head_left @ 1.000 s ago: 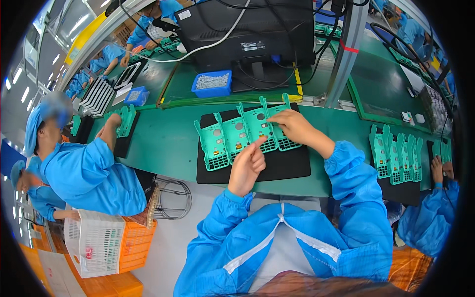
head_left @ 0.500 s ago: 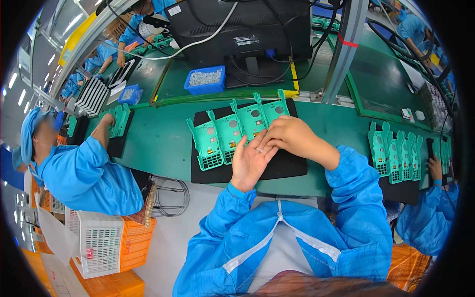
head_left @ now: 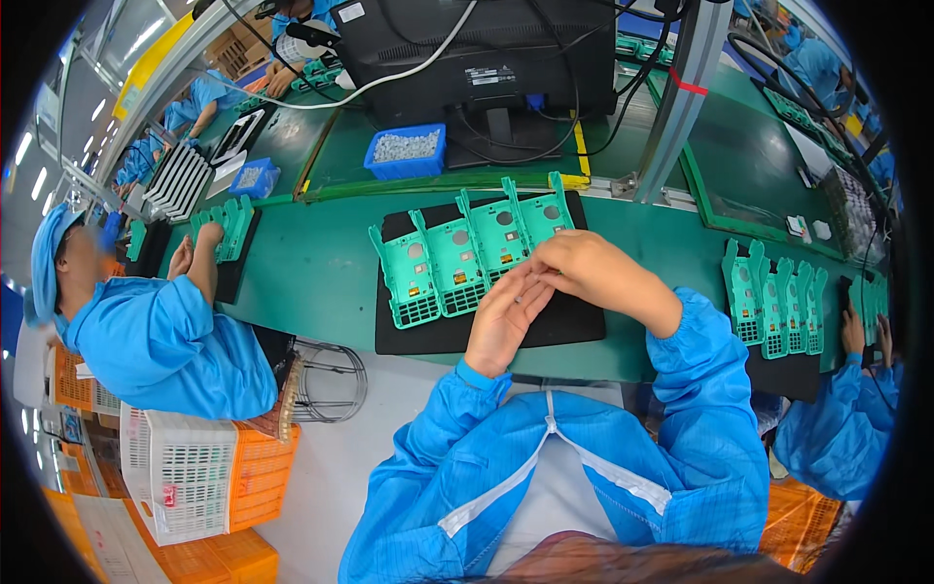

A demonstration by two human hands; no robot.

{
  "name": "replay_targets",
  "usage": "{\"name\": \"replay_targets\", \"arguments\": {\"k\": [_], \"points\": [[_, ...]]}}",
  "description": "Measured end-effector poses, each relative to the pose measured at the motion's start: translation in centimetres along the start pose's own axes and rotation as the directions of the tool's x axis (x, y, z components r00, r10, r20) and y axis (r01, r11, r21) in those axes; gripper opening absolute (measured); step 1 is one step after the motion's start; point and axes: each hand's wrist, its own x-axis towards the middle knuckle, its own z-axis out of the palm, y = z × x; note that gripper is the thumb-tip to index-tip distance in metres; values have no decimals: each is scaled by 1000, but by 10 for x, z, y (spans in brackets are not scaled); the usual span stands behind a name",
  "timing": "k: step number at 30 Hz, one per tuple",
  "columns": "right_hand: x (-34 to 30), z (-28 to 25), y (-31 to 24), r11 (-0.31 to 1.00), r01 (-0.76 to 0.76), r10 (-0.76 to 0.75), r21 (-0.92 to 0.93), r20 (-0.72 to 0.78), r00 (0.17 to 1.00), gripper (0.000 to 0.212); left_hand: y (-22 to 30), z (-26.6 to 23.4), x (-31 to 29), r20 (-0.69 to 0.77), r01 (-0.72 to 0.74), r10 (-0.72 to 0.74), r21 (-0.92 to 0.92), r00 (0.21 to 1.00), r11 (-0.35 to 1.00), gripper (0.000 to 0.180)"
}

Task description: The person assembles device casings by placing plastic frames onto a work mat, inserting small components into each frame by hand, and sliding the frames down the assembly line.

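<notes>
Several green plastic housings [head_left: 399, 268] stand side by side on a black mat [head_left: 574, 331], with grid ends toward me and prongs at the far side. My left hand [head_left: 503, 326] lies palm up over the near edge of the row, its fingers stretched out toward the right. From the right, my right hand [head_left: 593, 273] reaches over the rightmost housing. Its fingers are bent and drawn together against the left fingertips. Whatever lies between the fingers is too small or hidden to make out.
Behind the mat stand a blue bin [head_left: 406, 154] of small white pieces and a black monitor [head_left: 477, 78]. A metal post [head_left: 671, 107] rises at the right. Co-workers sit on both sides, with more green housings [head_left: 773, 302] on the right mat.
My left hand has moved slightly up and right, its fingers closer to the right hand. The small white piece seen in its palm before is now out of sight.
</notes>
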Motion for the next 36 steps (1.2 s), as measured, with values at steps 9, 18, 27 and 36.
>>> {"name": "replay_targets", "arguments": {"k": [9, 18, 27, 36], "points": [[8, -11, -18, 996, -84, 82, 20, 78, 994, 21, -1, -14, -4, -8, 15, -14, 212, 1000, 977, 20], [9, -6, -22, 981, 46, -40, -187, 34, 999, 11, 0, -17, -7, 11, -1, -1, 169, 1000, 986, 14], [27, -6, -30, 965, 95, -45, -245, 203, 978, 9, -2, -31, -11, 27, 4, -8, 143, 1000, 990, 16], [58, -9, 39, 878, 70, 90, -473, 307, 947, 7, 8, -41, -13, 77, 66, -71, 67, 994, 996, 40]]}}
